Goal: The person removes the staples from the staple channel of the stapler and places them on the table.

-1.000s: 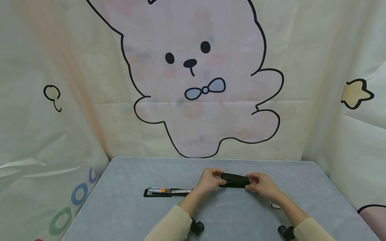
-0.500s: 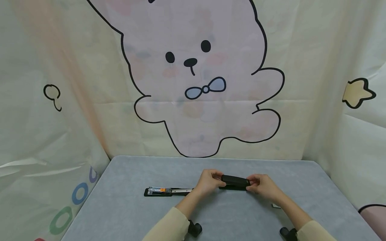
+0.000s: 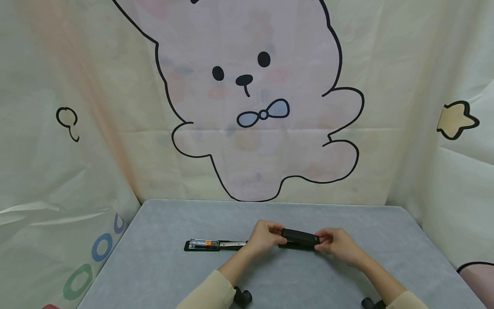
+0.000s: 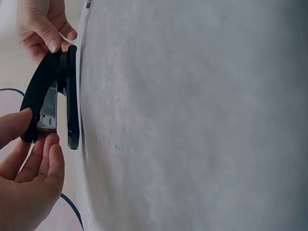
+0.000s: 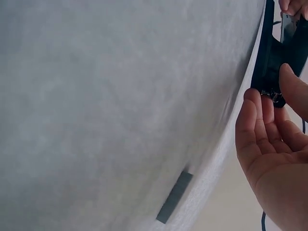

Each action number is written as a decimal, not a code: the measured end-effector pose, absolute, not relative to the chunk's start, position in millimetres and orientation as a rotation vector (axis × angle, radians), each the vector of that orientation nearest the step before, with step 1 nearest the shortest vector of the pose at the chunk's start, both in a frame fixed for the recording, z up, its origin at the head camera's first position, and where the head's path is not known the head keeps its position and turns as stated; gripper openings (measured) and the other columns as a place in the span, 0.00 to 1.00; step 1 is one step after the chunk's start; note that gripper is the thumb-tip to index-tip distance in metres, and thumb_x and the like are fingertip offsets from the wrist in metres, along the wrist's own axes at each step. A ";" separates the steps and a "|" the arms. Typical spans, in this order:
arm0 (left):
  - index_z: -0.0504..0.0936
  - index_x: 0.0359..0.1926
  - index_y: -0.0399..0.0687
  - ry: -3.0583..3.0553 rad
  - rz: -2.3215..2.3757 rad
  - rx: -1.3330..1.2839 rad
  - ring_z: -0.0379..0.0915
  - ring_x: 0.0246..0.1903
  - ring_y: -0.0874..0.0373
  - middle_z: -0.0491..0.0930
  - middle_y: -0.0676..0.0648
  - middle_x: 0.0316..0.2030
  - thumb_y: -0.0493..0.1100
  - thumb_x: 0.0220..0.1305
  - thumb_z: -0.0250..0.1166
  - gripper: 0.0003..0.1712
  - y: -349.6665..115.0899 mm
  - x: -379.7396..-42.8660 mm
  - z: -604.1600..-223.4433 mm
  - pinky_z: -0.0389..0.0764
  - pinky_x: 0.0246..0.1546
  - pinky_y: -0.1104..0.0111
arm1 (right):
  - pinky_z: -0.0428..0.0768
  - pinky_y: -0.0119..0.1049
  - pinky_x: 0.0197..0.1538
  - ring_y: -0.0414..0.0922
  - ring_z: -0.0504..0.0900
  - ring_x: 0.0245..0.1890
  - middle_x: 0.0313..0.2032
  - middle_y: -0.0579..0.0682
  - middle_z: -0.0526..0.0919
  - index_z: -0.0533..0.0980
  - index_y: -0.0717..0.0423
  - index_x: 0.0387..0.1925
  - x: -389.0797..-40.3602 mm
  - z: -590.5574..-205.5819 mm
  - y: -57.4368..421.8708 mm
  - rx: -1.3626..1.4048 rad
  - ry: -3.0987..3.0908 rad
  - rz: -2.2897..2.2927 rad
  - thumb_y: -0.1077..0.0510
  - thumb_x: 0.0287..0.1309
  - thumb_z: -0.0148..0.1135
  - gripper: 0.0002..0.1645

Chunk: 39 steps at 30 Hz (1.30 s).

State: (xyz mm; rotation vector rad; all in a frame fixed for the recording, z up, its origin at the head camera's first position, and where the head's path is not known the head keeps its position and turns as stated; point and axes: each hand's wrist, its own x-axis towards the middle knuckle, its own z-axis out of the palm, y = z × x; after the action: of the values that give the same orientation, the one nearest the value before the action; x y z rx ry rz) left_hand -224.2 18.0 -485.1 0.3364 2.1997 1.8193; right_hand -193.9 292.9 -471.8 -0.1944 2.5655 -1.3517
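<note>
A black stapler [image 3: 300, 237] is between my two hands, its upper arm raised from its base at the front end. My left hand [image 3: 266, 237] pinches the upper arm's front end between thumb and fingers. In the left wrist view the metal staple channel [image 4: 48, 108] shows under that arm. At the hinge end, my right hand [image 3: 336, 244] grips the stapler with its thumb on the side and fingertips at the back. The base [image 4: 72, 98] sits close over the table.
Left of the left forearm lies a long black object [image 3: 227, 245] with a metal rail, a clear case [image 3: 203, 244] with an orange mark on one end. A small grey staple strip [image 5: 175, 197] lies on the grey cloth-covered table [image 3: 173, 279]. Printed curtains surround the table.
Both hands and the stapler have shifted slightly toward me. The small strip by the right forearm has gone out of sight in the head view.
</note>
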 end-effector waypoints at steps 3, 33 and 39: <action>0.89 0.49 0.37 2.186 1.828 0.346 0.82 0.36 0.60 0.87 0.49 0.35 0.27 0.55 0.77 0.19 15.4 -219.2 -482.9 0.83 0.37 0.66 | 0.81 0.35 0.37 0.49 0.79 0.40 0.38 0.53 0.82 0.80 0.69 0.52 -189.7 -471.5 292.3 -0.231 2.555 -1.356 0.62 0.58 0.77 0.22; 0.90 0.43 0.36 2.143 1.781 0.398 0.82 0.34 0.59 0.88 0.48 0.31 0.27 0.50 0.79 0.16 -19.7 -167.5 -475.8 0.79 0.34 0.69 | 0.81 0.34 0.38 0.44 0.82 0.36 0.37 0.50 0.82 0.81 0.68 0.49 -148.4 -475.4 276.0 -0.390 2.415 -1.373 0.61 0.56 0.79 0.22; 0.90 0.43 0.36 2.134 1.773 0.379 0.83 0.34 0.59 0.88 0.48 0.32 0.27 0.50 0.79 0.17 -26.0 -157.6 -475.6 0.80 0.34 0.69 | 0.81 0.34 0.38 0.43 0.82 0.35 0.36 0.50 0.83 0.82 0.65 0.47 -142.8 -476.4 272.5 -0.396 2.383 -1.356 0.59 0.56 0.79 0.21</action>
State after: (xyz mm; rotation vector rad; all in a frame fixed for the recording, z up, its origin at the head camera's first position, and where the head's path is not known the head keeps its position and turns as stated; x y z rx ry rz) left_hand -157.6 -26.0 -475.6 0.3791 2.1342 1.7732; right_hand -142.8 272.5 -476.4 -0.3962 2.3832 -1.3556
